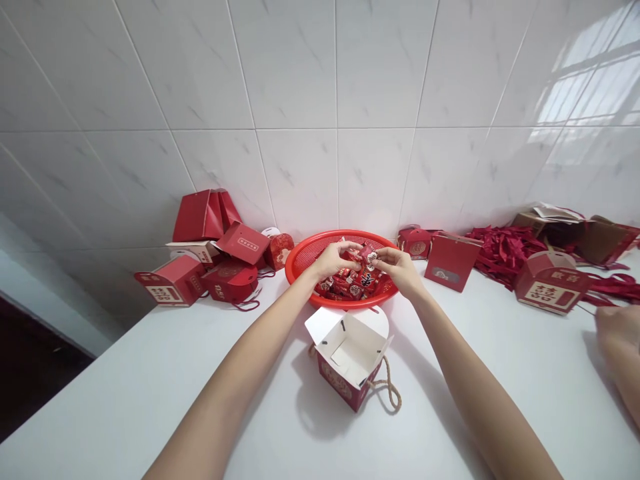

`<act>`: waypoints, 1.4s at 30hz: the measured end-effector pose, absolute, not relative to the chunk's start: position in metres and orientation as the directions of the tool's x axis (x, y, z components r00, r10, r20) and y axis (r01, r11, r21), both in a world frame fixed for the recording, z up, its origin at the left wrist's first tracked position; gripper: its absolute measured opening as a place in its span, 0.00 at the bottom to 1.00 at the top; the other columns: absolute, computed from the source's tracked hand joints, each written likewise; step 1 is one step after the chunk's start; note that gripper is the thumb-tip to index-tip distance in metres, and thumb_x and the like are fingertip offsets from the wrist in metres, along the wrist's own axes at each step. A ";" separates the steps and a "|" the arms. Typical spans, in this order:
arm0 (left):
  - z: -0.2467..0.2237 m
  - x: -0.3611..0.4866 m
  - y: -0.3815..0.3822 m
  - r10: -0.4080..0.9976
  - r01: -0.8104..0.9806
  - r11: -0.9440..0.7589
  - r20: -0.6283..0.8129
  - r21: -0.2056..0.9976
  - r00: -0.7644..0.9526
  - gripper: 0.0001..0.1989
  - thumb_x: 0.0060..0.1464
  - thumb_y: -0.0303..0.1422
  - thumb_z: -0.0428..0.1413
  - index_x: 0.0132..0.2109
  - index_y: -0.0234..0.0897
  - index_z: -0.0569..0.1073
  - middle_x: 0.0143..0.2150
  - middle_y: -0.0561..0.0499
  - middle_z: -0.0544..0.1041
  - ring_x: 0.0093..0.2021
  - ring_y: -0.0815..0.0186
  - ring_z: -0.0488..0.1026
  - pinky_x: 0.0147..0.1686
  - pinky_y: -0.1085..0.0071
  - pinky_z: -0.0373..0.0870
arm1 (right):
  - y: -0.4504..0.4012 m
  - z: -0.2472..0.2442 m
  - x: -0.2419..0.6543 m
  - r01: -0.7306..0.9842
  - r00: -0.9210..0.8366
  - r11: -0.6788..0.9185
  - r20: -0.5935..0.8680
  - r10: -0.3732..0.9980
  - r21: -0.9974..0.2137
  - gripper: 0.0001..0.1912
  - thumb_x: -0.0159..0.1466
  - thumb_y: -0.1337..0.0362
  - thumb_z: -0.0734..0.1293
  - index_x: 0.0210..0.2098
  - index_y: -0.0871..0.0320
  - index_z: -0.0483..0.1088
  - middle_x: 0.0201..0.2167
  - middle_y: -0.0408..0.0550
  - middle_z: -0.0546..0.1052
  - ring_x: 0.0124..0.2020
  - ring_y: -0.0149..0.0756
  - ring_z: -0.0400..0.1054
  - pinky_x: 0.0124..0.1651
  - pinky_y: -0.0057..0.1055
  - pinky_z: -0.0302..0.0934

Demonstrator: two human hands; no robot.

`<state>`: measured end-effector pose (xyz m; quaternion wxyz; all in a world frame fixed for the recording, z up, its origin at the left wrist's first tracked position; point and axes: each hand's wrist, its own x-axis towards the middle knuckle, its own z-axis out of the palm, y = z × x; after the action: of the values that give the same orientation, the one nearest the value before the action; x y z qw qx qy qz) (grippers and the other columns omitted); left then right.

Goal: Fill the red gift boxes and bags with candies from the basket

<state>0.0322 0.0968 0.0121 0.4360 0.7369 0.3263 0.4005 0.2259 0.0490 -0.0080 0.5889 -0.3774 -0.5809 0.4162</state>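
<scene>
Over the red plastic basket [305, 257], both of my hands are at work with their fingers bent. My left hand [334, 261] grips small red-wrapped sweets at its fingertips. Facing it, my right hand [400, 270] pinches a red-wrapped sweet [369, 257] with white lettering. More wrapped sweets [345, 288] fill the basket below. Just in front of the basket stands a red gift box [345, 383], its flaps spread and its white inside showing only bare card. A twisted rope handle [393, 393] hangs from its right side.
Closed red gift boxes [173, 280] are heaped at the left. On the right stand a red bag [453, 260], dark red ribbons [505, 253], another gift box [553, 287] and an opened carton [580, 237]. Another person's hand [620, 333] rests at the right edge. A tiled wall [300, 173] closes the back.
</scene>
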 end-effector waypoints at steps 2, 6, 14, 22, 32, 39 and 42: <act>0.014 0.032 0.095 0.821 0.146 -0.418 0.304 0.897 0.483 0.25 0.33 0.26 0.70 0.45 0.34 0.80 0.45 0.46 0.80 0.49 0.54 0.75 0.53 0.58 0.69 | 0.049 -0.008 0.226 -0.049 -0.025 0.351 0.353 0.935 -0.935 0.18 0.45 0.54 0.78 0.30 0.56 0.77 0.29 0.47 0.81 0.31 0.40 0.74 0.36 0.37 0.70; 0.015 0.032 0.094 0.816 0.109 -0.409 0.310 0.906 0.488 0.24 0.35 0.28 0.69 0.45 0.34 0.80 0.46 0.45 0.81 0.49 0.54 0.75 0.53 0.58 0.69 | 0.047 -0.006 0.226 -0.055 -0.044 0.332 0.334 0.941 -0.942 0.18 0.45 0.54 0.79 0.31 0.57 0.78 0.30 0.48 0.82 0.31 0.41 0.75 0.37 0.38 0.71; 0.016 0.033 0.092 0.807 0.011 -0.397 0.343 0.918 0.481 0.18 0.40 0.35 0.68 0.41 0.33 0.81 0.39 0.47 0.82 0.43 0.58 0.76 0.46 0.63 0.70 | 0.047 -0.006 0.226 -0.044 -0.059 0.323 0.325 0.944 -0.945 0.16 0.45 0.56 0.78 0.31 0.57 0.78 0.28 0.48 0.81 0.30 0.41 0.75 0.38 0.39 0.71; 0.015 0.034 0.094 0.845 -0.053 -0.276 0.268 0.960 0.462 0.20 0.36 0.37 0.69 0.39 0.33 0.82 0.35 0.47 0.82 0.37 0.61 0.76 0.43 0.64 0.70 | 0.048 -0.008 0.227 -0.034 -0.082 0.341 0.343 0.936 -0.939 0.13 0.46 0.57 0.77 0.28 0.56 0.76 0.26 0.45 0.80 0.28 0.39 0.74 0.35 0.36 0.69; 0.017 0.033 0.092 0.833 -0.014 -0.306 0.275 0.952 0.481 0.18 0.38 0.39 0.69 0.36 0.32 0.82 0.34 0.46 0.81 0.35 0.62 0.75 0.41 0.65 0.69 | 0.047 -0.006 0.227 0.007 -0.121 0.381 0.377 0.918 -0.925 0.11 0.49 0.58 0.75 0.29 0.56 0.75 0.28 0.45 0.80 0.32 0.38 0.74 0.40 0.37 0.69; 0.019 0.034 0.092 0.813 0.018 -0.376 0.320 0.927 0.487 0.16 0.38 0.38 0.68 0.35 0.33 0.82 0.34 0.48 0.81 0.37 0.61 0.75 0.43 0.64 0.69 | 0.047 -0.006 0.227 0.022 -0.121 0.398 0.392 0.912 -0.917 0.09 0.49 0.59 0.75 0.28 0.56 0.76 0.28 0.45 0.81 0.32 0.39 0.74 0.40 0.37 0.69; 0.018 0.034 0.093 0.830 -0.005 -0.330 0.293 0.944 0.474 0.17 0.39 0.39 0.68 0.35 0.32 0.82 0.33 0.48 0.81 0.36 0.62 0.75 0.43 0.64 0.69 | 0.047 -0.007 0.226 0.015 -0.127 0.396 0.391 0.912 -0.918 0.10 0.49 0.59 0.75 0.28 0.56 0.76 0.27 0.45 0.80 0.31 0.38 0.74 0.40 0.37 0.69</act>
<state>0.0344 0.0925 0.0177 0.4977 0.6996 0.2951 0.4193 0.2263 0.0468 -0.0065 0.5487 -0.3679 -0.6299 0.4084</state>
